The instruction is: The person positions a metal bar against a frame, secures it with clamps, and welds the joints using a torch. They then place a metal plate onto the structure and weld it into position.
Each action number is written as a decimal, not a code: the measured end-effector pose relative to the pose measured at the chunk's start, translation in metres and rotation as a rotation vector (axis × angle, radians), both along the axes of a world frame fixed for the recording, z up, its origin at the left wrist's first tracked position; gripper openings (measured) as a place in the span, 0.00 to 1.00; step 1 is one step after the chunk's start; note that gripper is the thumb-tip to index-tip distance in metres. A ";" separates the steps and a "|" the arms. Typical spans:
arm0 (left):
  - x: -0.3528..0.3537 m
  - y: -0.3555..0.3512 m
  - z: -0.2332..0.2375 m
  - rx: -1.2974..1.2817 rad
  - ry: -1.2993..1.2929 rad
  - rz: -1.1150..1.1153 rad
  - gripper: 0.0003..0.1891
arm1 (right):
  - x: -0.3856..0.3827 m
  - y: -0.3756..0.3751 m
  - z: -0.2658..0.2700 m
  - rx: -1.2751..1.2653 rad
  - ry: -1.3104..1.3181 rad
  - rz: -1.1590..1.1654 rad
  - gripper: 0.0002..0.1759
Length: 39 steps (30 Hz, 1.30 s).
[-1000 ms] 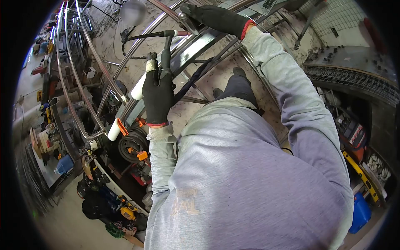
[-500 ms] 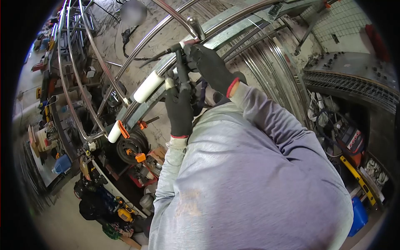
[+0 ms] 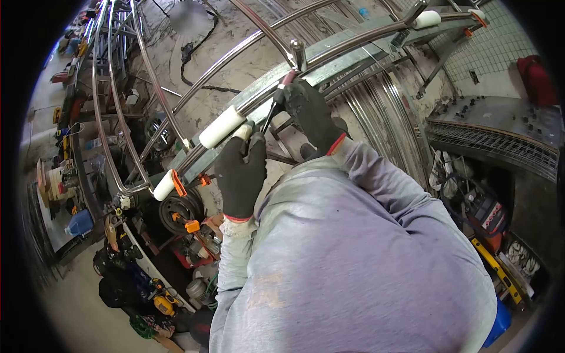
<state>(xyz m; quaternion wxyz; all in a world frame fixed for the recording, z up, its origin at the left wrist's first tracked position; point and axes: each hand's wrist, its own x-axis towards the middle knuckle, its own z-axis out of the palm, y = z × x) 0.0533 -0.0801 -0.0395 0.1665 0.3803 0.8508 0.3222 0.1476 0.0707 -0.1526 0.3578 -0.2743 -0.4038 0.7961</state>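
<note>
Both my hands wear black gloves with red cuffs. My right hand (image 3: 312, 115) is closed around what looks like a TIG welding torch (image 3: 275, 108), its reddish nozzle close to a joint on the curved steel tube (image 3: 332, 54). The torch's dark, thin end points down and left. My left hand (image 3: 240, 179) is lower left, fingers apart, with a pale fingertip by the end of a white sleeve (image 3: 222, 126) on the tube. I see nothing in it, though part of the fingers is hidden. A short upright post (image 3: 298, 56) stands at the joint.
A flat galvanized bar (image 3: 365, 44) runs under the tube, with orange clamps (image 3: 178, 183) on it. Bent steel tubes (image 3: 100, 117) rise at left. Long metal lengths (image 3: 382, 112) lie at right, near a metal bench (image 3: 494, 117). Tools and a yellow level (image 3: 497, 270) lie around.
My left hand has come off the torch and moved down and left. My right hand has turned the torch, so its thin end now points down. The view has shifted slightly.
</note>
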 end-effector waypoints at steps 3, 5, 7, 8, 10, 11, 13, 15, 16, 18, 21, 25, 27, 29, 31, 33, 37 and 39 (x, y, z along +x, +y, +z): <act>0.002 0.018 -0.014 0.017 0.044 0.008 0.16 | 0.011 0.008 -0.001 0.081 -0.161 0.060 0.11; -0.003 0.023 -0.038 0.045 0.438 -0.199 0.17 | 0.010 0.010 -0.004 0.169 -0.126 0.018 0.11; -0.001 0.030 -0.043 0.006 0.494 -0.244 0.18 | 0.010 0.014 -0.010 0.304 -0.184 0.082 0.11; 0.002 0.035 -0.045 0.045 0.554 -0.257 0.17 | 0.010 0.014 -0.014 0.305 -0.186 0.077 0.11; 0.001 0.041 -0.053 0.077 0.432 -0.257 0.16 | 0.006 0.012 -0.019 0.210 -0.263 0.058 0.12; 0.000 0.042 -0.061 0.076 0.431 -0.258 0.16 | 0.006 0.012 -0.021 0.209 -0.264 0.058 0.12; -0.001 0.043 -0.072 -0.177 0.064 -0.137 0.16 | 0.006 0.010 -0.012 0.048 -0.188 0.065 0.11; 0.003 0.044 -0.079 -0.117 0.013 -0.091 0.16 | 0.007 0.009 -0.007 0.041 -0.172 0.048 0.11; 0.006 0.046 -0.082 -0.053 -0.040 -0.044 0.16 | 0.008 0.010 -0.005 0.038 -0.159 0.033 0.12; 0.007 0.048 -0.089 0.045 -0.018 -0.037 0.15 | 0.010 0.013 -0.005 0.089 -0.194 0.024 0.12; 0.005 0.048 -0.096 0.138 0.016 -0.017 0.15 | 0.006 0.013 -0.006 0.135 -0.226 0.007 0.10; 0.005 0.048 -0.104 0.154 0.048 -0.009 0.14 | 0.009 0.014 0.003 0.241 -0.368 0.011 0.08; 0.006 0.048 -0.104 0.160 0.028 -0.006 0.14 | 0.009 0.013 0.002 0.246 -0.341 -0.007 0.09; 0.006 0.049 -0.105 0.166 0.010 -0.001 0.13 | 0.010 0.013 0.004 0.251 -0.313 -0.024 0.10; 0.005 0.050 -0.108 0.196 -0.010 0.016 0.11 | 0.013 0.015 0.013 0.173 -0.380 0.063 0.13; 0.001 0.047 -0.104 0.151 -0.117 0.013 0.12 | 0.009 0.014 -0.002 0.157 -0.349 0.054 0.13; -0.003 0.046 -0.113 0.216 -0.451 0.027 0.19 | 0.010 0.014 -0.009 0.017 -0.206 0.055 0.13; -0.004 0.046 -0.113 0.215 -0.456 0.030 0.20 | 0.010 0.013 -0.010 0.088 -0.255 0.043 0.12</act>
